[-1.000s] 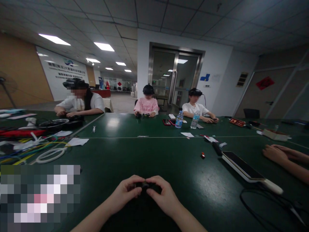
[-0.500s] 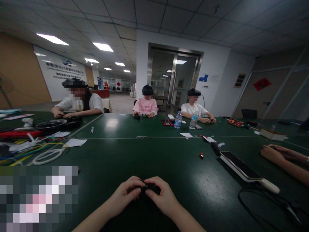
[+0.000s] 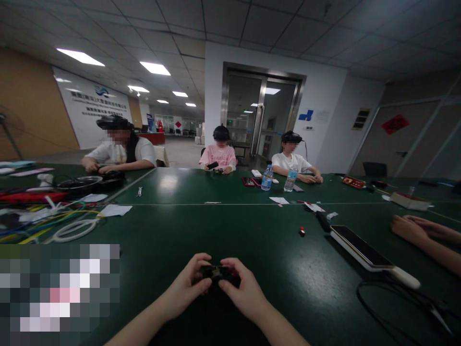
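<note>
Between my two hands, just above the near part of the green table, is a small black object with a paler patch in its middle. Its kind I cannot make out. My left hand grips its left side, with the thumb in front and the fingers curled behind. On the opposite side, my right hand holds it the same way. The fingers hide both ends of the object.
A phone lies on a white holder at the right, beside a black cable. A small red item sits nearer the middle. Coiled cables spread at the left. Two bottles stand far off; several people sit around the table.
My fingers have spread a little and lifted, so more of the black object shows between them. Across the table, the person in pink has raised a dark object.
</note>
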`<action>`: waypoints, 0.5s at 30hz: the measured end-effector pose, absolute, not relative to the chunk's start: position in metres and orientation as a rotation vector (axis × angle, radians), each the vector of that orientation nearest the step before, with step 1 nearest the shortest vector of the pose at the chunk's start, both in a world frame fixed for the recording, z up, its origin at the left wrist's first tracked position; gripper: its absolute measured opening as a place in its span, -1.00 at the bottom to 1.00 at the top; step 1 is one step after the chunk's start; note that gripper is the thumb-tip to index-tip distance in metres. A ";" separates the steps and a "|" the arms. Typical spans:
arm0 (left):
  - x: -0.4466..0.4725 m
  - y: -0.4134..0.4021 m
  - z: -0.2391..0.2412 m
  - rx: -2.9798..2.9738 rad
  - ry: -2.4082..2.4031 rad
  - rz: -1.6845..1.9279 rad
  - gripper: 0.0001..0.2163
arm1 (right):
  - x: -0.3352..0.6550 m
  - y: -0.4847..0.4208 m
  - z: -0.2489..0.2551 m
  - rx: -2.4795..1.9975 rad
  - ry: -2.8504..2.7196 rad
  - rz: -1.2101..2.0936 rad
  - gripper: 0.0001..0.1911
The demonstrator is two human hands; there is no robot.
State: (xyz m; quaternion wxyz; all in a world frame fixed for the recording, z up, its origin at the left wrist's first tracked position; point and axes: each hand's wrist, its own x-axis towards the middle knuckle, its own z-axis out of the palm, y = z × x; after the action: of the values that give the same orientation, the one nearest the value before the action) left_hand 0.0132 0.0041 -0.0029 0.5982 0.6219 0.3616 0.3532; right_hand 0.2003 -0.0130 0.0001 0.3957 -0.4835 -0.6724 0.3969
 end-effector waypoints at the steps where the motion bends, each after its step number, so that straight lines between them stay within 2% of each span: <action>1: 0.013 0.004 -0.002 1.434 0.833 0.827 -0.61 | 0.200 -0.013 0.001 -1.222 -1.708 1.002 -0.64; 15: 0.007 0.012 -0.015 1.448 0.844 0.786 -0.43 | 0.201 -0.012 0.002 -1.121 -1.777 0.967 -0.71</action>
State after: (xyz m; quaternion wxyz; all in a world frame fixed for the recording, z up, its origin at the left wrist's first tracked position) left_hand 0.0071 0.0117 -0.0149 0.6014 0.6248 0.3644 0.3394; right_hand 0.2007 -0.0124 0.0021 0.4025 -0.4435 -0.7034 0.3828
